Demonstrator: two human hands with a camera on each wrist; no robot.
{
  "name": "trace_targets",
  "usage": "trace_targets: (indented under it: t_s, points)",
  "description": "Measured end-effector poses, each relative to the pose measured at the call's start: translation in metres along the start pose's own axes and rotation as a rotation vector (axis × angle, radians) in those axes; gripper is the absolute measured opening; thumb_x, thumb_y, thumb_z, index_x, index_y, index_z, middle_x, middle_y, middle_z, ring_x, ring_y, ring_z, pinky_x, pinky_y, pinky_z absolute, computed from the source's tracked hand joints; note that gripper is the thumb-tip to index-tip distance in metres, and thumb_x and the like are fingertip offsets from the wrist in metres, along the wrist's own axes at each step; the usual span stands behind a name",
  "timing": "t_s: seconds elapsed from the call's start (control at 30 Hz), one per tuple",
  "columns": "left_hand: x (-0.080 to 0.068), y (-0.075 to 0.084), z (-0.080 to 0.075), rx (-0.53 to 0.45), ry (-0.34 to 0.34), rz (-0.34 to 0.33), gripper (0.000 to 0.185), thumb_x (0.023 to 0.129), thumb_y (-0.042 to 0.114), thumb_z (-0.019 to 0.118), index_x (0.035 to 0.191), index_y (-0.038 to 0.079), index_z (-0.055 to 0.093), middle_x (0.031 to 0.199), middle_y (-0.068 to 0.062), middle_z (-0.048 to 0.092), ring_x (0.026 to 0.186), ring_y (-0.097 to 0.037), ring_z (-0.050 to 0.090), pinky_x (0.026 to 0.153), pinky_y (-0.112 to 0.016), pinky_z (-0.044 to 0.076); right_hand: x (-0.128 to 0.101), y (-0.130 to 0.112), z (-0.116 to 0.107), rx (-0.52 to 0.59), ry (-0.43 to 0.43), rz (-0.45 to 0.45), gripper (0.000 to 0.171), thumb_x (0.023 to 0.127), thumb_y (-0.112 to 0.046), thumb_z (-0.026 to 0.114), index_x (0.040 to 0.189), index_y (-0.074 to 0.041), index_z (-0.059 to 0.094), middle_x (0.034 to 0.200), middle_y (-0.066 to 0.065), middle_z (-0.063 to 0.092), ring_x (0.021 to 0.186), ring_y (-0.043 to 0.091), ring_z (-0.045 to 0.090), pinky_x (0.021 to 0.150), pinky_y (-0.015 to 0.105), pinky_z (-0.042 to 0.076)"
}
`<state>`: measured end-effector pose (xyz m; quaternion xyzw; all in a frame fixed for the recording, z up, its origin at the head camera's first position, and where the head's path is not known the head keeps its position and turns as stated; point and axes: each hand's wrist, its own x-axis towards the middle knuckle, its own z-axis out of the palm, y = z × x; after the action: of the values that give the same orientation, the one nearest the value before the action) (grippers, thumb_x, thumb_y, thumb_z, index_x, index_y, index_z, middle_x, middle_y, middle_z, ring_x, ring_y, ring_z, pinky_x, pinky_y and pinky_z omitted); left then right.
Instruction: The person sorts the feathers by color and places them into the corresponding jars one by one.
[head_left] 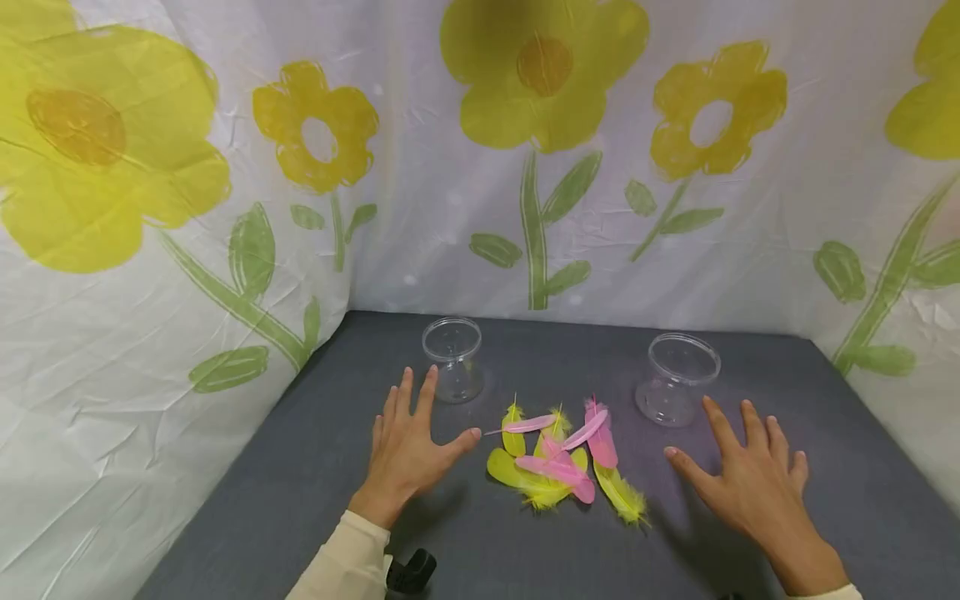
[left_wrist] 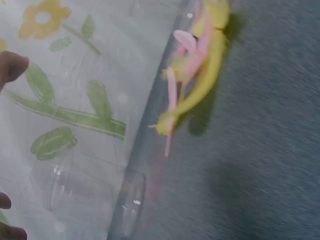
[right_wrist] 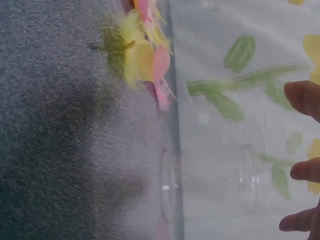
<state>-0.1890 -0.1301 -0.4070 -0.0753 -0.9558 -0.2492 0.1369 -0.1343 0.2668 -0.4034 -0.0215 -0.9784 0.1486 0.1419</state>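
Pink and yellow feathers [head_left: 551, 467] lie in a loose pile on the dark grey table, between my two hands. My left hand [head_left: 408, 454] hovers to the left of the pile, fingers spread and holding nothing. On the other side my right hand [head_left: 757, 483] is spread in the same way, with nothing in it. A clear plastic jar [head_left: 459, 379] stands just beyond the left fingertips. Another clear jar [head_left: 667, 400] is set beyond the right hand's fingers. Both wrist views show the feathers [left_wrist: 200, 75] and a transparent jar [right_wrist: 220, 182], partly blurred.
The dark grey tabletop [head_left: 315, 500] runs back to a white curtain [head_left: 420, 242] printed with yellow flowers. The same cloth hangs along the left and right sides. A small black device [head_left: 411, 572] shows beneath the left wrist.
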Motion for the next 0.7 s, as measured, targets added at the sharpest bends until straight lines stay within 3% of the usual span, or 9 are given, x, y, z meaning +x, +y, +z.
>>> trace_targets:
  t_s: [0.17, 0.33, 0.4, 0.53, 0.7]
  points:
    - [0.017, 0.002, -0.003, -0.236, 0.215, 0.108, 0.099, 0.078, 0.053, 0.072, 0.154, 0.015, 0.022, 0.157, -0.017, 0.017, 0.138, -0.042, 0.023, 0.097, -0.069, 0.028, 0.0, 0.002, -0.002, 0.013, 0.036, -0.013, 0.087, 0.085, -0.065, 0.057, 0.15, -0.015, 0.029, 0.144, 0.036, 0.022, 0.126, 0.062, 0.017, 0.084, 0.08, 0.013]
    - [0.042, 0.001, -0.002, -0.492, 0.428, 0.219, 0.09, 0.081, 0.041, 0.071, 0.153, 0.012, 0.025, 0.155, -0.012, 0.025, 0.137, -0.033, 0.028, 0.099, -0.062, 0.032, 0.0, 0.002, -0.004, 0.042, 0.092, -0.034, 0.085, 0.083, -0.061, 0.063, 0.147, -0.014, 0.034, 0.143, 0.035, 0.026, 0.124, 0.061, 0.022, 0.084, 0.078, 0.016]
    - [0.053, -0.001, -0.002, -0.583, 0.472, 0.23, 0.086, 0.083, 0.041, 0.068, 0.152, 0.013, 0.025, 0.154, -0.009, 0.027, 0.137, -0.03, 0.03, 0.099, -0.06, 0.032, 0.0, 0.001, -0.004, 0.048, 0.107, -0.041, 0.084, 0.083, -0.06, 0.064, 0.146, -0.014, 0.035, 0.142, 0.035, 0.027, 0.123, 0.06, 0.023, 0.084, 0.077, 0.017]
    - [0.072, -0.007, 0.0, -0.74, 0.498, 0.214, 0.082, 0.086, 0.043, 0.064, 0.152, 0.015, 0.024, 0.154, -0.005, 0.026, 0.137, -0.024, 0.029, 0.102, -0.056, 0.031, 0.0, 0.001, -0.003, 0.056, 0.116, -0.049, 0.084, 0.081, -0.059, 0.066, 0.146, -0.013, 0.036, 0.141, 0.035, 0.029, 0.122, 0.061, 0.025, 0.083, 0.078, 0.018]
    - [0.095, -0.014, 0.016, -0.878, 0.52, 0.164, 0.09, 0.086, 0.059, 0.057, 0.151, 0.009, 0.021, 0.153, -0.01, 0.027, 0.137, -0.026, 0.029, 0.103, -0.053, 0.031, -0.002, 0.003, -0.003, 0.071, 0.14, -0.051, 0.084, 0.08, -0.057, 0.069, 0.145, -0.013, 0.038, 0.141, 0.035, 0.03, 0.123, 0.061, 0.025, 0.083, 0.078, 0.019]
